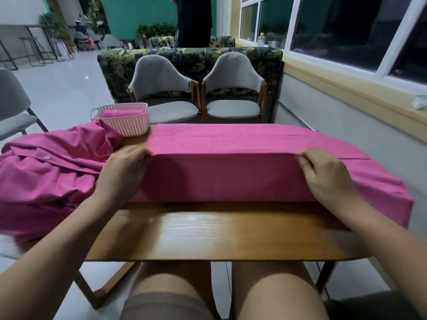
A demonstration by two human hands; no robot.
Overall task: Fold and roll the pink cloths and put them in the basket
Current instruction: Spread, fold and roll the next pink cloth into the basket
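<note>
Surface: glossy wooden bench (pixel 208 234); near strip bare, far half under the pink cloth (pixel 231 179).
Cloth position: near edge lifted into a fold; right end hangs over the bench edge.
Left grip: left hand (pixel 124 172), fingers (pixel 141 153) curled, pinching the fold's left corner.
Right grip: right hand (pixel 323 174), fingers (pixel 305 158) pinching the right corner.
Risk, skew: uneven pull from either corner would likely lay the fold crooked.
Risk, slide: the overhanging end may drag the cloth off the smooth top.
Risk, snag: the heap (pixel 46 172) of unfolded pink cloths lies just beside the left hand and could catch.
Basket (pixel 120 106): far left corner, one rolled cloth (pixel 122 113) inside.
Room: two grey chairs (pixel 161 88) opposite, windows (pixel 346 31) at right, tiled floor.
</note>
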